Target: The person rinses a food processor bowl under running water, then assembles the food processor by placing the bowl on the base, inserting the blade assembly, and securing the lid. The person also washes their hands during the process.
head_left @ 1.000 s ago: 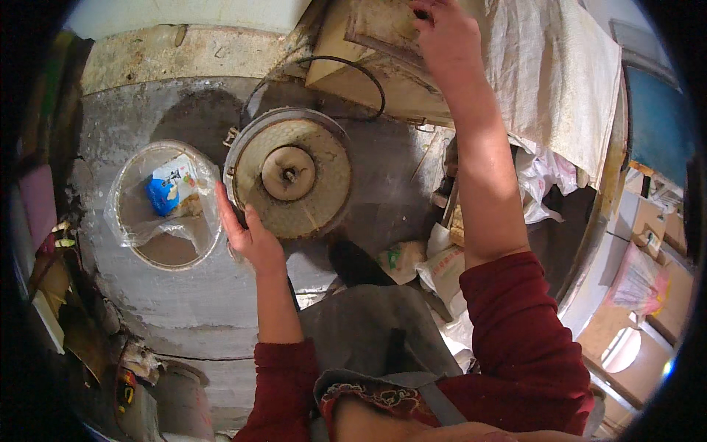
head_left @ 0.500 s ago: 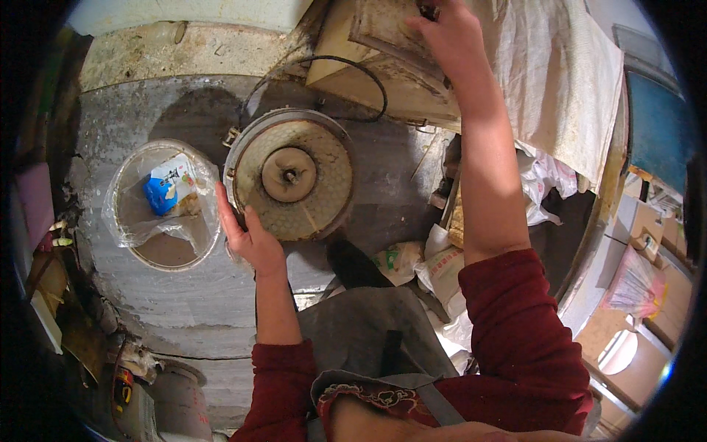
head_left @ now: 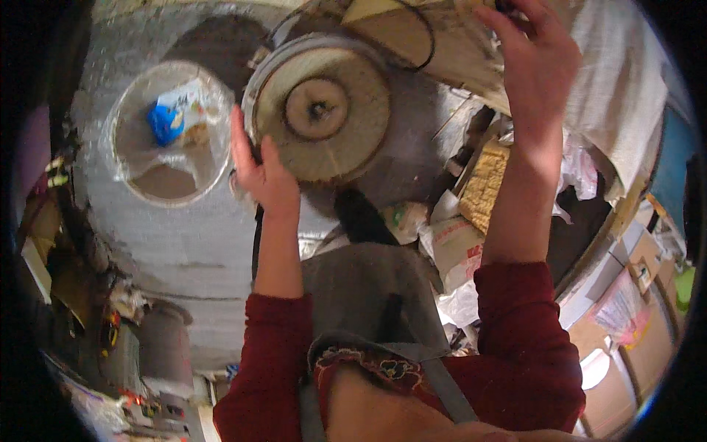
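Observation:
My left hand [head_left: 261, 168] stretches its fingers upward, holding nothing. It lies at the near left side of a round metal drum [head_left: 361, 121] with a pale inner face and a raised ring at its centre. Just left of that hand stands a round bin [head_left: 171, 200] lined with clear plastic, with a blue and white wrapper [head_left: 168, 121] inside. At the upper right my right hand [head_left: 541, 55] is raised with bent fingers around a small dark thing, cut off by the frame's top and too unclear to name.
A pale box [head_left: 401, 29] with a dark cable [head_left: 432, 40] is behind the drum. An off-white cloth [head_left: 622, 81] hangs at the right. Below my right arm lie a yellow spongy block [head_left: 486, 180] and printed bags [head_left: 453, 243]. My dark shoe [head_left: 359, 215] is near the drum.
The whole view has shifted, so the drum and bin sit higher in it. My right hand has come away from the pale box, rightward and nearer me. My left hand stays beside the drum.

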A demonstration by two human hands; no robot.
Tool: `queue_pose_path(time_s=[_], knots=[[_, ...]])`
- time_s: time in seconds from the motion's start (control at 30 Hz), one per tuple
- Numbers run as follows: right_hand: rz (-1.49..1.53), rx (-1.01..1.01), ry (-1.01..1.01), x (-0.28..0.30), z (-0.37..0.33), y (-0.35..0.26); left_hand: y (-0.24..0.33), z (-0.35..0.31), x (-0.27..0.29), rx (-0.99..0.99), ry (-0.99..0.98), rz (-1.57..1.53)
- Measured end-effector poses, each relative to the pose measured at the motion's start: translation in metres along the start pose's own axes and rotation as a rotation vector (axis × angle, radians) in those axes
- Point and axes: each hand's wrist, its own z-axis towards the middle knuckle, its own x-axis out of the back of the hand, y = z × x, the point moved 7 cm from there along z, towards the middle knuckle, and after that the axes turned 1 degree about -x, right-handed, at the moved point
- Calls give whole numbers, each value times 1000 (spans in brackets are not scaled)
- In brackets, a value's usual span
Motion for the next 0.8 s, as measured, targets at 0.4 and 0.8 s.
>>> queue_pose_path(time_s=[0.4,0.8], knots=[[58,69,-310,-116,-129,6,-5,1,-1,-51,19,-74],[46,123,-343,-151,-138,12,-7,3,-1,-59,23,-107]])
